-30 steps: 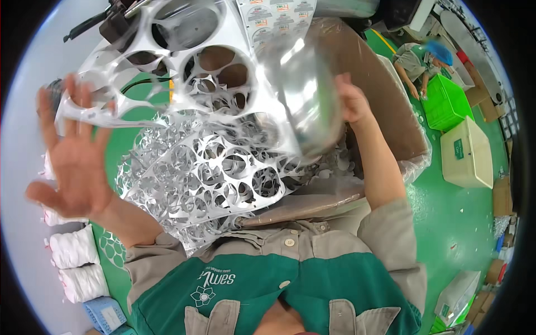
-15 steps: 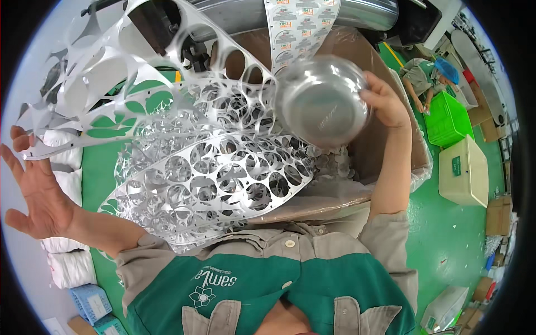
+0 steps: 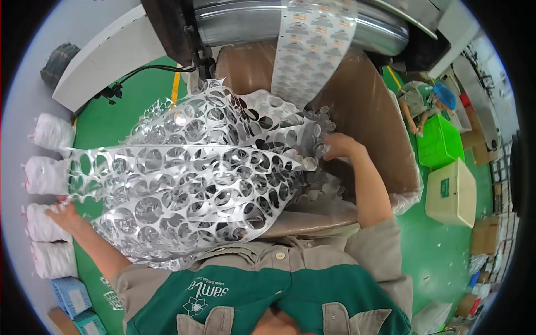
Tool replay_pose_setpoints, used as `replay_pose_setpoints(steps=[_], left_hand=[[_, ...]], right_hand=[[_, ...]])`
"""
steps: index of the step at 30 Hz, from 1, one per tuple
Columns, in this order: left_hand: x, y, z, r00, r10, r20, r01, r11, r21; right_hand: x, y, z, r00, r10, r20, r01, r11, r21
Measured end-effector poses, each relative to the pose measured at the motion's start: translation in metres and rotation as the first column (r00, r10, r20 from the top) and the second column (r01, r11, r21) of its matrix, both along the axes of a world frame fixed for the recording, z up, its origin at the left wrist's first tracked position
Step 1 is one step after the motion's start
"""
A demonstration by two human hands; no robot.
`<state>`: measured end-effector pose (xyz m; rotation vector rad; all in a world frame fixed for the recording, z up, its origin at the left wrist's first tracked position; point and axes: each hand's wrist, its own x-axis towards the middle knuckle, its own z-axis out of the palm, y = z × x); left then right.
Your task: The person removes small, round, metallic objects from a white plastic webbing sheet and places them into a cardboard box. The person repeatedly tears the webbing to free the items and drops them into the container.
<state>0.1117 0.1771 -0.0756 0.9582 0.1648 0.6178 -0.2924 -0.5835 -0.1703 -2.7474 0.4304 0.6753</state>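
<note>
A green floor [image 3: 427,245] spread beneath everything. Across the middle and out toward 9 o'clock lay the largest piece of work, a heap of perforated silver sheeting [image 3: 162,184]. It was punched throughout with round holes, so that only thin, shiny webs joined them, and narrow pale margins ran along its edges. Its layers overlapped and creased; the upper stretch reached left toward 9 o'clock, where green floor showed through the holes, while the other end bunched at the brown-walled bin [image 3: 379,123], toward 1 and 2 o'clock. Clear plastic lined that bin's rim.

At 12 o'clock stood a polished metal roller [image 3: 240,25], and a printed pale strip [image 3: 312,50] hung down over it into the bin. Near 3 o'clock were a cream tub [image 3: 452,192] and a bright green crate [image 3: 441,142], with a co-worker [image 3: 416,103] bent beside the crate. At 9 o'clock, 4 white bundles [image 3: 47,176] formed a column.

The left hand [image 3: 64,215], between 8 and 9 o'clock, was near the sheeting's left end; whether it gripped the edge I could not tell. The right hand [image 3: 338,146], between 2 and 3 o'clock, had its fingers bent beside small silvery discs [image 3: 319,128]; its hold was unclear.
</note>
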Motion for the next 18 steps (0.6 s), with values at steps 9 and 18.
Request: replay_pose_setpoints(steps=[9, 18], left_hand=[[-0.029, 0.014, -0.247, 0.56, -0.158, -0.813, 0.123, 0.987, -0.107], [-0.048, -0.045, -0.096, 0.773, -0.367, -0.517, 0.552, 0.791, 0.264]], right_hand=[[0.035, 0.011, 0.032, 0.693, -0.716, -0.079, -0.268, -0.358, 0.895], [0.023, -0.014, -0.079, 0.809, -0.564, 0.166, 0.394, 0.73, 0.558]])
